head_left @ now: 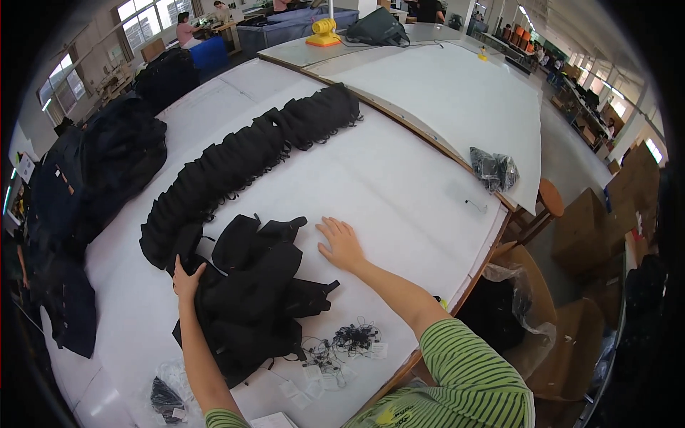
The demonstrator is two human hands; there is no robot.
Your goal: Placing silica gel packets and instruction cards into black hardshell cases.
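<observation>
Workshop floor and windows stretch away beyond a broad white tabletop, on which a loose pile of black fabric pieces serves as the landmark. Its near-left edge faces the left hand, whose thumb and fingers are parted against a black piece; whether they grip it, I cannot tell. Just right of the pile's upper end, the right hand is spread wide over the white surface, holding nothing; I cannot tell whether it touches down.

From the pile's far-left corner, a long row of overlapping black pieces curves away toward the far edge. Well left of the pile, dark garments crowd the tabletop's left side and hang over it. Close by the pile's lower right lie tangled black cords, near the edge on the person's side.

To the right of the pile, a wide white stretch leaves the right hand sideways room as far as the wooden edge. Past that edge, farther right of the pile, stand a round stool and an open cardboard box.
</observation>
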